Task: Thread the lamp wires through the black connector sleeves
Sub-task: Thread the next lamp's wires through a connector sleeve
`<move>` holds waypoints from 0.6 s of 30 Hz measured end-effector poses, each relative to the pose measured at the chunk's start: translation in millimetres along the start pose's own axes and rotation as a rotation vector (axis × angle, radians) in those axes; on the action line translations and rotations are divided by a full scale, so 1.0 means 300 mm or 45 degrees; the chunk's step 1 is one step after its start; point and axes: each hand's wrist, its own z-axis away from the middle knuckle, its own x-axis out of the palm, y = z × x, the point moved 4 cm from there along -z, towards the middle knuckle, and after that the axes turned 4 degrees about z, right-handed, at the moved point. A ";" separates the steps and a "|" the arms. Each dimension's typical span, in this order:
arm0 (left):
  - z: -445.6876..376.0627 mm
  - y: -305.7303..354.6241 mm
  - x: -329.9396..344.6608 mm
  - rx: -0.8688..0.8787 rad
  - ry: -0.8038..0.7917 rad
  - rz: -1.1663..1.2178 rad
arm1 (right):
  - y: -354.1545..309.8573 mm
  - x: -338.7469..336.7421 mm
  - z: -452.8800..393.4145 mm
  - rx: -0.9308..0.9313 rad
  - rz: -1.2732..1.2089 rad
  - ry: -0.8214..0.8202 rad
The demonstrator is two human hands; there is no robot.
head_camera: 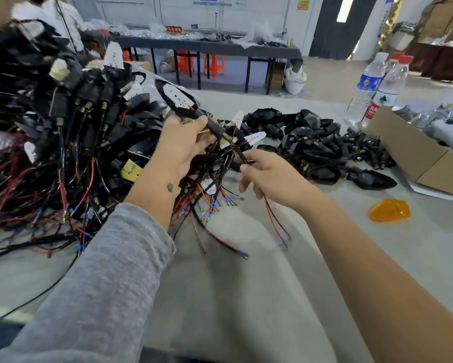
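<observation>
Workshop: we sit at a pale grey cloth-covered worktable [246,297]; long dark benches with orange stools stand across the room at twelve o'clock.
Left hand: our left hand [179,149] curls around the black tubular connector sleeve [215,127], with the black pointed lamp head with its white LED board [177,98] sticking up at eleven o'clock of the fist.
Right hand: our right hand [272,176] pinches the thin red and black lamp wires [275,224] just below the sleeve's lower end; their tips hang loose toward five o'clock.
Task thing's place: sleeve and wires meet between the two hands, above the table's middle.
Handling: we judge the wires light and limp, so they will buckle if pushed from far back; best to pinch close to the sleeve mouth.
Sleeve: it looks like soft rubber, grippy rather than slippery; holding it mid-length should keep the bore straight.
Care: the small metal wire tips may snag on the rim, and the LED board looks fragile, so we would not squeeze there.
Nine o'clock: a tangled heap of wired lamps [50,132].
Two o'clock: a loose pile of black sleeves and housings [325,145], clear plastic water bottles [372,87], a brown cardboard box [414,153].
Four o'clock: an orange translucent lens [389,210].
</observation>
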 end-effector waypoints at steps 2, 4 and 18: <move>-0.015 0.064 -0.032 0.025 -0.005 -0.033 | -0.062 0.029 -0.022 -0.032 -0.089 -0.029; -0.038 0.139 -0.078 0.052 -0.008 -0.096 | -0.132 0.066 -0.054 -0.058 -0.214 -0.082; -0.229 0.446 -0.341 0.505 0.368 -1.918 | -0.548 0.370 -0.274 -0.307 -0.315 -0.088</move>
